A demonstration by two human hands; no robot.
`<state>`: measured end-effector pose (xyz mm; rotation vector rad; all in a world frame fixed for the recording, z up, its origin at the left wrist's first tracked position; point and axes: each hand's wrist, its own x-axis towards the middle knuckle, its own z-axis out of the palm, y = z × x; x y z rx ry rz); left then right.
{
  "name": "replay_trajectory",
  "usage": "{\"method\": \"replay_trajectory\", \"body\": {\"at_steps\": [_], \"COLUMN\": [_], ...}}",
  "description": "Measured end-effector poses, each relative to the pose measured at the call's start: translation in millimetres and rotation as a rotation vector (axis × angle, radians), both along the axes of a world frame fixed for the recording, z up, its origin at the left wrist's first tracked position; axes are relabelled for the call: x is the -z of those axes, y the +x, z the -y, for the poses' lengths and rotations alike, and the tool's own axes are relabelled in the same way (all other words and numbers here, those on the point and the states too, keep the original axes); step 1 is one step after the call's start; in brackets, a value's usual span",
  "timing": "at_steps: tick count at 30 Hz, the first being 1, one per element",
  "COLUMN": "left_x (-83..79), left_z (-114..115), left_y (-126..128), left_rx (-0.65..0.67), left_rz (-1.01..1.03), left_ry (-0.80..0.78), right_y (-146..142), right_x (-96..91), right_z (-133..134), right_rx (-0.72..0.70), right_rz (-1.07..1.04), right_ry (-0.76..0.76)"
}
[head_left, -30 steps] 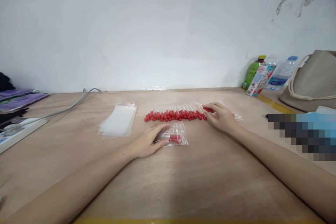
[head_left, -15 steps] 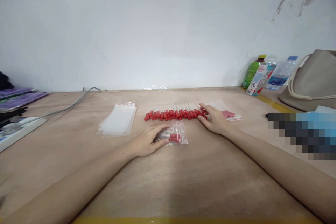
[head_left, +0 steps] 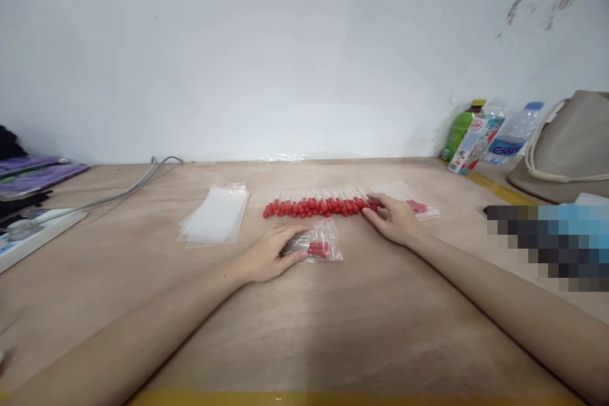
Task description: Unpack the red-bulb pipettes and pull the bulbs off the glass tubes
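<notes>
My left hand (head_left: 273, 254) rests on the table, thumb and fingers curled round the sides of a clear zip bag (head_left: 333, 244). Inside lie a few thin sticks with red ends, pointing right; the hand covers the rest of them. Behind the bag stretches a row of thin pale sticks with red heads (head_left: 309, 206), red ends toward me. At the row's right end my right hand (head_left: 397, 219) has its thumb and fingers closed round a few red heads, partly hidden by the fingers.
Left of the row lies a fanned stack of flat clear zip bags (head_left: 216, 216). Filled bags with red ends (head_left: 419, 206) lie beyond my right hand. Bottles (head_left: 511, 139), a carton (head_left: 469, 146) and a beige bag (head_left: 566, 146) stand back right. A power strip (head_left: 42, 235) with cable lies left.
The fingers of my right hand have drawn closer together at the right end of the row. My left hand stays on the bag. The view has shifted slightly.
</notes>
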<state>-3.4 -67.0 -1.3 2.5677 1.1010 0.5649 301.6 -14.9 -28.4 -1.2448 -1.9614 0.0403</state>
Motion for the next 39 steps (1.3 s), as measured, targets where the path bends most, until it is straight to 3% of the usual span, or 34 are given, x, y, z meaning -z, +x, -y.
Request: {"method": "replay_trajectory", "body": {"at_steps": [4, 8, 10, 14, 16, 26, 33, 39], "left_x": [0.8, -0.6, -1.7, -1.9, -0.7, 3.7, 1.6, 1.2], "left_z": [-0.1, 1.0, 1.9, 3.2, 3.3, 2.6, 1.8, 2.9], "left_y": [-0.4, 0.4, 1.1, 1.8, 1.5, 2.5, 2.6, 2.5], "left_rx": [0.005, 0.001, -0.008, -0.012, -0.001, 0.027, 0.067, 0.06], "left_rz": [0.004, 0.001, -0.006, 0.001, 0.01, -0.018, -0.017, -0.008], "left_ry": [0.005, -0.003, -0.016, -0.021, -0.014, 0.026, 0.032, 0.022], "right_y": [1.7, -2.3, -10.0, -35.2, -47.6, -67.8, -76.1, -79.0], "right_x": [2.3, -6.4, -12.5, -18.4, -17.3, -19.5, -15.0, -12.7], "right_z": [-3.1, 4.1, 14.6, 39.2, 46.7, 46.6, 54.5, 58.0], "right_rx": [0.009, 0.044, -0.008, -0.287, -0.357, -0.509, -0.566, -0.578], "right_rz": [-0.043, -0.046, -0.035, 0.07, 0.09, 0.106, -0.202, -0.231], "right_ry": [0.037, 0.274, 0.335, 0.162, 0.06, -0.26, -0.484, -0.44]}}
